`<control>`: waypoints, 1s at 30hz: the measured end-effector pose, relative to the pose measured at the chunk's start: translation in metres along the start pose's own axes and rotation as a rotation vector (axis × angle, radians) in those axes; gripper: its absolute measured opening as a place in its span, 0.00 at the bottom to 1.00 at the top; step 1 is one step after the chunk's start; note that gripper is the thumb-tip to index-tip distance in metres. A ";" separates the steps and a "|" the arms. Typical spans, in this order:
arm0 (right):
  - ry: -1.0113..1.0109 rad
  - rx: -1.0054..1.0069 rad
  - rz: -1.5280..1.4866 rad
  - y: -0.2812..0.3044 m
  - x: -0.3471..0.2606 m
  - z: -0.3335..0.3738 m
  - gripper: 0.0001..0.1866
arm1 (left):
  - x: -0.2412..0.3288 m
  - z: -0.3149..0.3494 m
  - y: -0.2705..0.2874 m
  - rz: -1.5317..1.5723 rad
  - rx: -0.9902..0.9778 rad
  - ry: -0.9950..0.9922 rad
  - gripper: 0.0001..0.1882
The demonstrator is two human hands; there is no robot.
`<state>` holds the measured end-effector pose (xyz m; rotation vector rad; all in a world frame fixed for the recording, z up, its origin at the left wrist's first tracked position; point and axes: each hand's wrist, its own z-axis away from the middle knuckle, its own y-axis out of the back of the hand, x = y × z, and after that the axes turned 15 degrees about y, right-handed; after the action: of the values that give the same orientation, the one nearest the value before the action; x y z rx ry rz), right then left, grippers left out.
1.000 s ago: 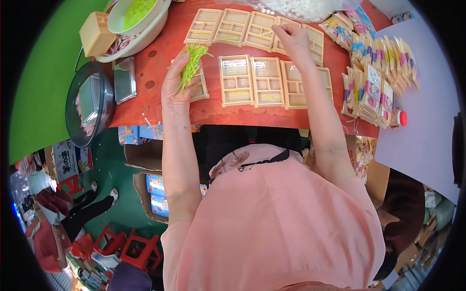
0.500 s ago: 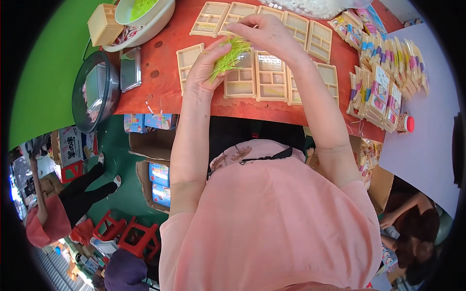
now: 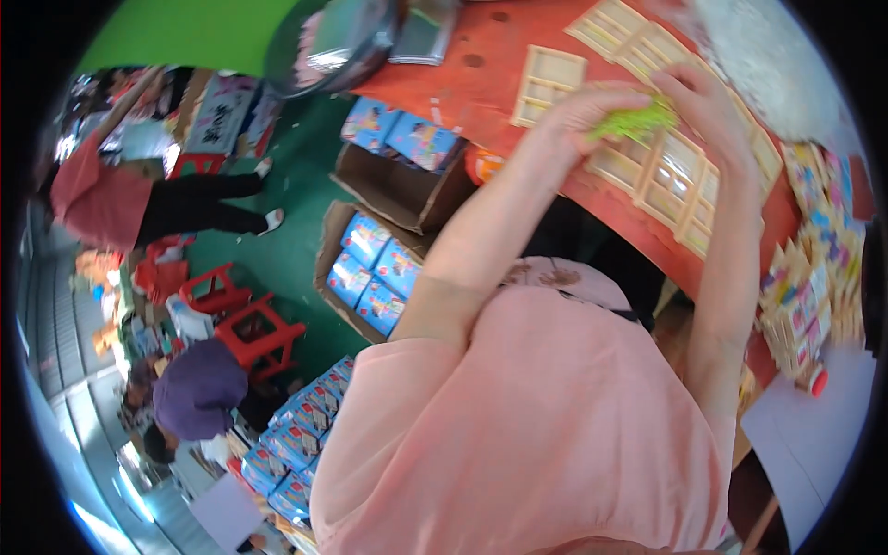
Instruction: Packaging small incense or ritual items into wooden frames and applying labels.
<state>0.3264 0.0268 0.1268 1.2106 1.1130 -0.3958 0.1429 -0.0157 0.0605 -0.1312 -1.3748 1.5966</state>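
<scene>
A red surface (image 3: pixel 481 74) is running across the upper part of the view, its near edge curving down toward the right. Wooden compartment trays (image 3: pixel 666 176) are lying flat on it in rows, and one separate tray (image 3: pixel 548 85) is sitting apart to the left of them. A round metal pan (image 3: pixel 333 42) and a flat grey device (image 3: pixel 424 37) are resting at the surface's far left end, beside a green panel (image 3: pixel 194 32).

The left hand (image 3: pixel 583 116) and the right hand (image 3: pixel 698 106) are meeting above the trays, both curling closed on a bunch of green strips (image 3: pixel 634 122) that is being held between them, just over the tray row.

Along the right edge, small colourful packets (image 3: pixel 814 277) are standing in crowded stacks, and a clear bag of pale pieces (image 3: pixel 768 55) is lying at the top right.

Below the surface's near edge, open brown cartons (image 3: pixel 398 190) are holding blue rectangular boxes (image 3: pixel 375 277); more blue boxes (image 3: pixel 296 444) are stacked lower left. The green floor (image 3: pixel 277 268) is leaving an open strip between cartons and red plastic stools (image 3: pixel 245 319). Two other people are occupying that side: one in a red top (image 3: pixel 92 199), one in purple (image 3: pixel 194 388), bending low.
</scene>
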 end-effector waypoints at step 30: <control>-0.162 0.828 0.024 0.049 0.118 0.120 0.15 | -0.005 -0.007 0.032 0.172 -0.144 0.132 0.14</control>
<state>0.4730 -0.0260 0.0467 1.8640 0.7993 -0.9778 0.1316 -0.0106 0.0302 -0.4436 -1.4047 1.5972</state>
